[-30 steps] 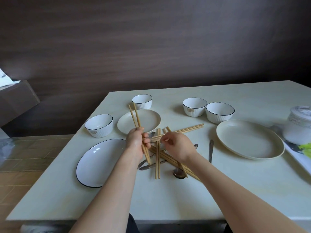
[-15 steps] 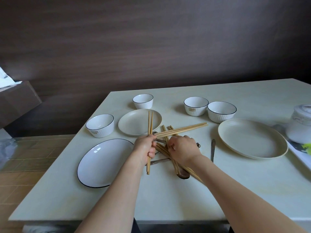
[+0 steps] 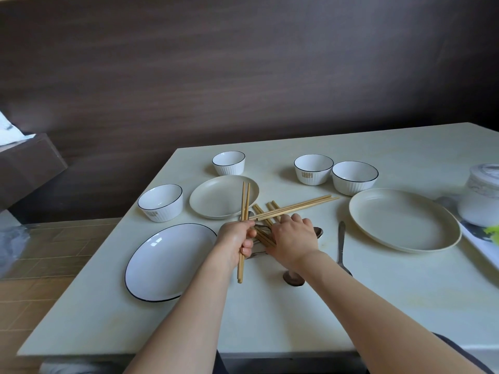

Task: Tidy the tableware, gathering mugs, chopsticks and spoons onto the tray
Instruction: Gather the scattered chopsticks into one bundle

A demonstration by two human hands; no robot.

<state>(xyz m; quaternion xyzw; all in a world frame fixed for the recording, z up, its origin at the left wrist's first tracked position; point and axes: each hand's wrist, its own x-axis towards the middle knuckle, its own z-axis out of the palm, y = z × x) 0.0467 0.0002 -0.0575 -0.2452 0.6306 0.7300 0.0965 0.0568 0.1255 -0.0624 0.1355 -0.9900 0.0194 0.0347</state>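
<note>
Left hand (image 3: 237,240) grips a chopstick pair (image 3: 244,225) upright in a fist, probably parking collected sticks while the other hand gathers more. Right hand (image 3: 293,238) lies palm-down on the crossed chopstick pile (image 3: 294,209) just right of the left hand; fingers curl over the sticks, grip unclear. Spoons (image 3: 341,244) lie right of the pile. Tray (image 3: 483,244) sits far right, well apart.

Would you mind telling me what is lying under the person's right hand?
Under the right hand lie loose chopsticks crossed over metal spoons on the table. The hand covers the middle of the pile, so the count is unclear.
</note>
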